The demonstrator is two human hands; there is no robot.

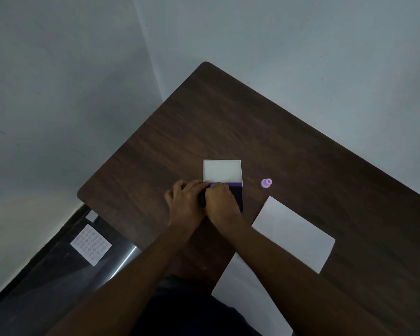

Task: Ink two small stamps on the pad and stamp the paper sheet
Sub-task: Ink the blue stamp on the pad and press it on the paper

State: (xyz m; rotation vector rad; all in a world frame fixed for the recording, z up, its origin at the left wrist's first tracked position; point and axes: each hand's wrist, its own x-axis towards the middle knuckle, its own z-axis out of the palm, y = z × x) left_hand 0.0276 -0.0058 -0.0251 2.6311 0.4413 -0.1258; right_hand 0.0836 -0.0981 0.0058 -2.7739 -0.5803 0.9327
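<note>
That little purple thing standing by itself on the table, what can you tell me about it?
The small stamp is pale lilac and looks like smooth plastic: a round, wider base with a narrower knob on top. It stands alone on the dark wooden table, to the right of the open ink pad and just beyond the near corner of the white paper sheet. Nothing touches it; both hands are at the pad.

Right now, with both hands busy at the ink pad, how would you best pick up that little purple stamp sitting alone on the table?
Pinch the narrow knob on the little purple stamp, probably coming from above. It seems to stand on its wider round base with the knob uppermost, so the knob offers a natural handle. It stands apart from the ink pad, on the right hand's side.
</note>
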